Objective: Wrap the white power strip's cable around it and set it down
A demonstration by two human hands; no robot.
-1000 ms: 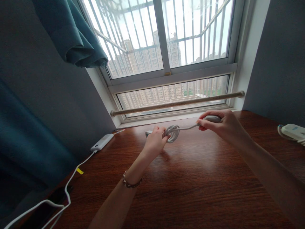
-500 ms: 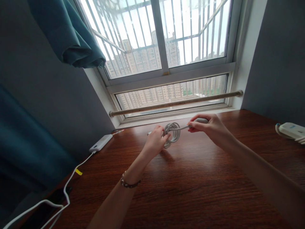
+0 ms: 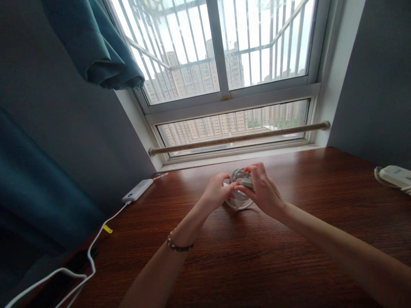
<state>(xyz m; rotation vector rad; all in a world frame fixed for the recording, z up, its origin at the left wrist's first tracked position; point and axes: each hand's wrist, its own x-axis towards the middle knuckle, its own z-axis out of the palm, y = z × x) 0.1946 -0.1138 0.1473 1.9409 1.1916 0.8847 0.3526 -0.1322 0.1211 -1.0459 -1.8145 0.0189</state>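
My left hand [image 3: 216, 190] is gripping the coiled cable [image 3: 238, 196], fingers nearly closed; my right hand [image 3: 265, 188] is pinching its grey end block [image 3: 246, 183], which is lying crosswise between both hands, near the middle of the table's [image 3: 257, 265] far edge.

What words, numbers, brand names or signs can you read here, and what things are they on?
None: no word, number, brand or sign can be read.
White block at the right edge: a bluish mark, too blurred to read.
White box on the left: a small dark spot, no letters I can make out.
Yellow tag: no writing I can make out.
Coiled cord and gray piece in the hands: nothing readable.
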